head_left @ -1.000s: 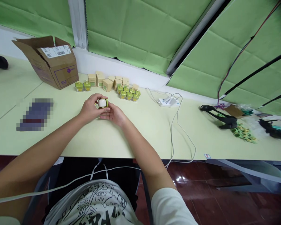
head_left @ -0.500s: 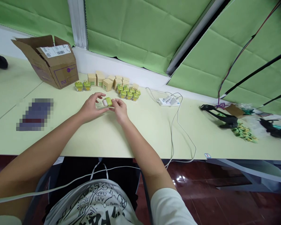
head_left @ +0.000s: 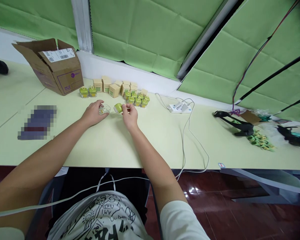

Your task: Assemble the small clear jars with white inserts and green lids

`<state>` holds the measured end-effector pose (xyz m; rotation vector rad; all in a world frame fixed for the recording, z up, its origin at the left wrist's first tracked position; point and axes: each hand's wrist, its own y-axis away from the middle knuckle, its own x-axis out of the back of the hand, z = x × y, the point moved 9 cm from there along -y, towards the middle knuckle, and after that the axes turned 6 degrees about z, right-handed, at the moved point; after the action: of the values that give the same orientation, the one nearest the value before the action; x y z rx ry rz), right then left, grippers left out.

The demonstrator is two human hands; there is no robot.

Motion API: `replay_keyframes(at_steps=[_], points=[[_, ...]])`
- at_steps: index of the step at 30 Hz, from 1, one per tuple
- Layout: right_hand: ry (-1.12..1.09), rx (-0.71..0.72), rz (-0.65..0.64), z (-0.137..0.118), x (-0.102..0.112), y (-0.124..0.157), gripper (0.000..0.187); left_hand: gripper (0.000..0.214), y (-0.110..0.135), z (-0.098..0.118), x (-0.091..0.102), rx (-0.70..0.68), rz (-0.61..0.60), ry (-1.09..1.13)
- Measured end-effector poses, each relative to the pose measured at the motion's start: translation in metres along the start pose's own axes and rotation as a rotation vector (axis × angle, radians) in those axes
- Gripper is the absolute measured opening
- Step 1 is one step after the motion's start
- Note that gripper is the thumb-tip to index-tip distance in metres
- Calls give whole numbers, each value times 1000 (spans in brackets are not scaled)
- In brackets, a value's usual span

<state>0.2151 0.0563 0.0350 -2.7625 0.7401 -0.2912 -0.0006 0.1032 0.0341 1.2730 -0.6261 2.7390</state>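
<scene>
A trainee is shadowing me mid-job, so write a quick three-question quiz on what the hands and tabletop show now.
1. Which hand holds the green lid?
2. True or false: a gap separates the green lid from the clear cup at the left hand.
3. The white power strip lies where, compared with the small tan boxes: A) left, B) right, C) on top?

Key: 1. The right hand. 2. True. 3. B.

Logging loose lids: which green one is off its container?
The green lid in the right hand; the other visible green lids sit on clear containers.
</scene>
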Motion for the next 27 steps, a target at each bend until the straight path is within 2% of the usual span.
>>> replay_keyframes(at_steps=[5,13,22,27], points=[[49,74,-1,-8,1,2,23,75,8,17,-4,-60,-55,-21],[217,293,-65,-25,-9,14,18,62,23,45,-11,-160,-118,-37],[393,388,-186,-34,-22,24,15,61,25,50,-12,-185,-108,-73],[454,434,-204,-39,-23,28,14,61,26,52,-13,-193,-103,-80]])
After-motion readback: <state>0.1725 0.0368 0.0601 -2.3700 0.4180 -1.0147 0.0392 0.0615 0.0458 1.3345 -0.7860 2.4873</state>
